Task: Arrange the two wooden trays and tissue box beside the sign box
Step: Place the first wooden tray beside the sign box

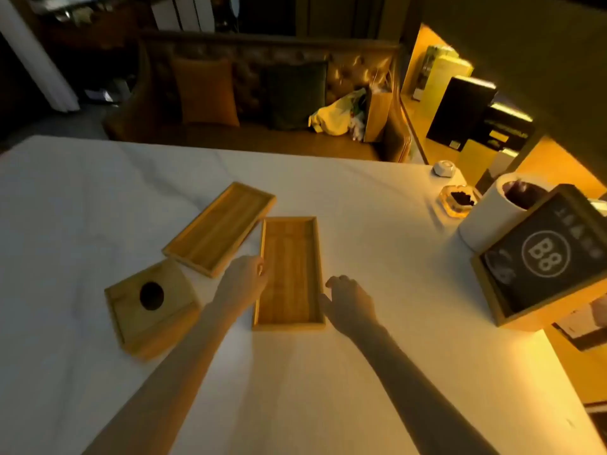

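Two shallow wooden trays lie on the white table (394, 372). The near tray (289, 274) lies lengthwise in the middle; the far tray (220, 228) lies slanted to its upper left. A wooden tissue box (152, 307) with a round hole on top sits at the left. The sign box (545, 257), wood-framed with a dark "B8" panel, stands at the right edge. My left hand (244, 279) touches the near tray's left rim. My right hand (349, 298) is at its right rim, fingers curled. Whether either hand grips the tray is unclear.
A white paper roll (489, 218), a glass ashtray (458, 200) and a small white object (443, 168) stand at the back right of the table. A sofa with cushions (249, 103) runs behind the table. Lit shelves with boxes (466, 113) stand at the right.
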`<control>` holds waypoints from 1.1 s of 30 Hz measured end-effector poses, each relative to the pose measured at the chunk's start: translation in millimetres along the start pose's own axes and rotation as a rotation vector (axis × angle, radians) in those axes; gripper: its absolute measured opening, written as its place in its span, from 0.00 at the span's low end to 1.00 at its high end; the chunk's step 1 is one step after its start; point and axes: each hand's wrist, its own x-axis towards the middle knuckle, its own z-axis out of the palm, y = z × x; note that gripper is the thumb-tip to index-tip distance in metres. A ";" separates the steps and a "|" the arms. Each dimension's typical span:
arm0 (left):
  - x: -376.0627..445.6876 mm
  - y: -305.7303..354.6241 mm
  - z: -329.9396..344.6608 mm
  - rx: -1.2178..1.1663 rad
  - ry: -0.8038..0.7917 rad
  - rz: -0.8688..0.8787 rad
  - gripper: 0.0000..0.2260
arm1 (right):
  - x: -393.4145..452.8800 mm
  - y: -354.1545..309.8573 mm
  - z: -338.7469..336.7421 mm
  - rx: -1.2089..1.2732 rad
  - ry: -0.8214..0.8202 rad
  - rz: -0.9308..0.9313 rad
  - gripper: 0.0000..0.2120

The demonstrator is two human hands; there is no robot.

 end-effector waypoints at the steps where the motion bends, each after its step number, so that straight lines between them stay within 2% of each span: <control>1: -4.7 -5.3 7.7 0.016 -0.009 -0.050 0.04 | -3.7 0.5 7.8 0.016 -0.011 0.042 0.16; 3: -12.4 -17.9 24.6 0.078 0.006 -0.144 0.13 | -10.9 6.6 27.6 0.064 0.020 0.096 0.21; 6: -24.9 -41.0 51.1 0.225 -0.067 -0.138 0.24 | -22.4 17.1 55.6 0.044 0.007 0.129 0.26; 9: -31.4 -55.4 69.5 0.284 -0.119 -0.164 0.25 | -26.2 23.5 76.5 0.026 0.017 0.128 0.26; 11: -36.9 -55.2 74.5 0.224 -0.151 -0.193 0.23 | -27.4 22.3 84.8 0.026 0.020 0.125 0.25; 15: -33.9 -58.3 72.5 0.169 -0.124 -0.188 0.19 | -24.8 12.6 82.4 0.167 -0.019 0.163 0.25; 20: -27.5 -61.0 59.2 -0.045 -0.043 -0.198 0.09 | -22.3 3.4 69.4 0.430 -0.019 0.220 0.22; 23: -27.3 -60.8 48.9 -0.182 -0.101 -0.301 0.14 | -18.0 -2.7 56.4 0.680 -0.015 0.335 0.15; 26: -28.7 -58.2 33.4 -0.476 -0.169 -0.369 0.18 | -10.1 0.2 44.0 0.894 -0.033 0.482 0.13; 28: -31.2 -53.4 21.7 -0.685 -0.226 -0.391 0.20 | -6.5 3.9 34.5 1.036 -0.098 0.545 0.14; 30: -32.7 -47.7 15.4 -0.798 -0.266 -0.404 0.21 | -6.8 4.7 24.0 1.187 -0.171 0.575 0.18; 33: -33.0 -39.0 12.6 -0.871 -0.258 -0.440 0.19 | -9.8 6.4 13.9 1.217 -0.135 0.530 0.22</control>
